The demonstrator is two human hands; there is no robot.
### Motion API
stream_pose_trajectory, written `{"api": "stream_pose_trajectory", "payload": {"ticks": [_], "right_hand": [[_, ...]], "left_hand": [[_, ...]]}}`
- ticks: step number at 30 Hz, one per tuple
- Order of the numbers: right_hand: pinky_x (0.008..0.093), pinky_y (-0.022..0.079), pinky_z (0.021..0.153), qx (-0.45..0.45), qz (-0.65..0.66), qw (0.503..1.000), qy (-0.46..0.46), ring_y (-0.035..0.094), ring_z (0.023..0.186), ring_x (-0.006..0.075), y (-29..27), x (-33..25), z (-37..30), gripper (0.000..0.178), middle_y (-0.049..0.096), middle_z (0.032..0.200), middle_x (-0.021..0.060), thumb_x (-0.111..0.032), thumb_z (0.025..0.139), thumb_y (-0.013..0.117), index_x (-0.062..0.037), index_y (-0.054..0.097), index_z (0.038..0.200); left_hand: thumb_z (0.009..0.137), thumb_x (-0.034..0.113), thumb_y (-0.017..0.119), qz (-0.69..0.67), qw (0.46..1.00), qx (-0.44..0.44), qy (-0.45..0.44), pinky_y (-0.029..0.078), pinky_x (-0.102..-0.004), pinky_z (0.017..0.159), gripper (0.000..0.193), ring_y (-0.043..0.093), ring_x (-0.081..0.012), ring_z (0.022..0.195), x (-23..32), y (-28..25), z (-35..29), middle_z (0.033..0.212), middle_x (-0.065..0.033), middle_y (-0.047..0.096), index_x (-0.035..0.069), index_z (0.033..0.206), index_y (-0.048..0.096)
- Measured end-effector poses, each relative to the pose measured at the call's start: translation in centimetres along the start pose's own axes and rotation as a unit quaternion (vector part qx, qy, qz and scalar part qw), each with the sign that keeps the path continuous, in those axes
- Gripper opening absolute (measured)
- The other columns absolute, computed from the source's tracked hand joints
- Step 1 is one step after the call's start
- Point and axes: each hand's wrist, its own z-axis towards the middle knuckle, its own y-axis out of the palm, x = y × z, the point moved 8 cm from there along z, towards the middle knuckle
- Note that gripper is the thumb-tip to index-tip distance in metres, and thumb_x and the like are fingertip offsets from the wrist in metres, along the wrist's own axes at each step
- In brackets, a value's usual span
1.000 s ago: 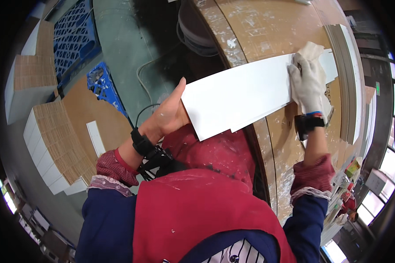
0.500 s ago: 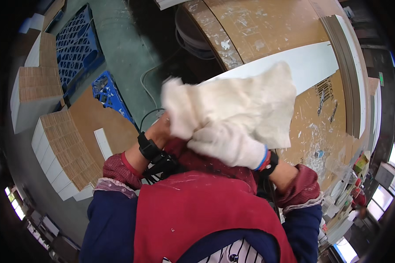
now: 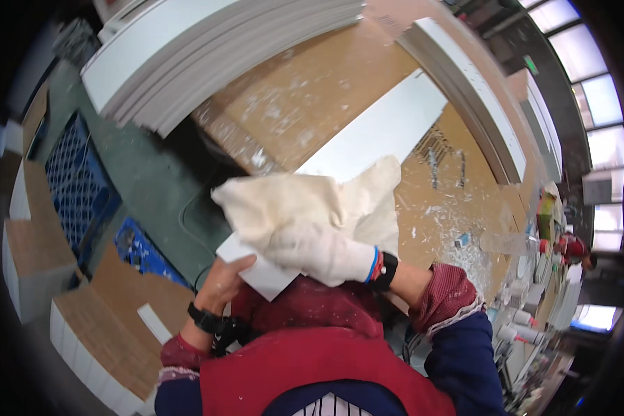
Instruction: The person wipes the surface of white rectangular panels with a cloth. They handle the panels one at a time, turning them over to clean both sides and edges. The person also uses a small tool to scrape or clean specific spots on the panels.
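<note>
A long white board point(image 3: 378, 132) lies slantwise across the brown worktable. The white piece point(image 3: 267, 277) below the cloth looks like its near end, though the stretch between is covered. My bare left hand point(image 3: 227, 279) grips that end at its left corner, thumb on top. My right hand point(image 3: 319, 253), in a white knitted glove, is closed on a cream cloth point(image 3: 291, 197) and presses it against the board. The crumpled cloth spreads away from the glove over the board; the right fingertips are partly hidden in it.
Stacked white boards point(image 3: 222, 62) rise at the far left of the worktable point(image 3: 312, 83); another stack point(image 3: 464, 90) stands at right. Bottles point(image 3: 523, 326) and a blue-white scrap point(image 3: 462, 240) are on the right. Blue pallets point(image 3: 83, 180) and board stacks point(image 3: 93, 347) sit on the left floor.
The view has swung rightward and up. The cloth and gloved hand have moved off the near end of the board, uncovering it and my left hand, which was mostly hidden.
</note>
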Motion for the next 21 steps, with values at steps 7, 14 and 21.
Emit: {"api": "stream_pose_trajectory", "payload": {"ticks": [7, 14, 21], "right_hand": [[0.0267, 0.047, 0.066, 0.2, -0.395, 0.867, 0.229, 0.057, 0.078, 0.0171, -19.6, 13.8, -9.2, 0.016, 0.06, 0.084, 0.0057, -0.005, 0.079, 0.057, -0.0082, 0.064, 0.093], [0.0409, 0.049, 0.079, 0.337, -0.339, 0.608, 0.633, 0.061, 0.095, 0.0306, -31.8, 17.8, -27.0, 0.015, 0.065, 0.09, 0.0169, -0.019, 0.084, 0.058, -0.007, 0.066, 0.085], [0.0452, 0.041, 0.092, 0.456, -0.393, 0.611, 0.514, 0.056, 0.101, 0.0393, -30.7, 8.5, -25.4, 0.055, 0.058, 0.113, 0.0208, -0.05, 0.088, 0.049, 0.0011, 0.053, 0.108]], "left_hand": [[0.077, 0.004, 0.067, 0.022, 0.997, -0.061, 0.031, 0.045, -0.0368, 0.093, 0.058, 0.055, -0.0247, 0.11, 0.9, 1.3, 0.2, 0.121, -0.0125, 0.055, -0.002, 0.129, 0.043], [0.075, 0.005, 0.068, 0.123, 0.982, 0.015, 0.146, 0.047, -0.0339, 0.087, 0.047, 0.059, -0.0208, 0.1, 4.0, 1.0, -2.4, 0.108, -0.0097, 0.061, -0.003, 0.119, 0.054], [0.072, 0.008, 0.068, 0.62, 0.7, 0.001, 0.354, 0.043, -0.0442, 0.093, 0.027, 0.063, -0.028, 0.094, 12.8, 8.3, -8.2, 0.099, -0.0132, 0.064, 0.0, 0.098, 0.065]]}}
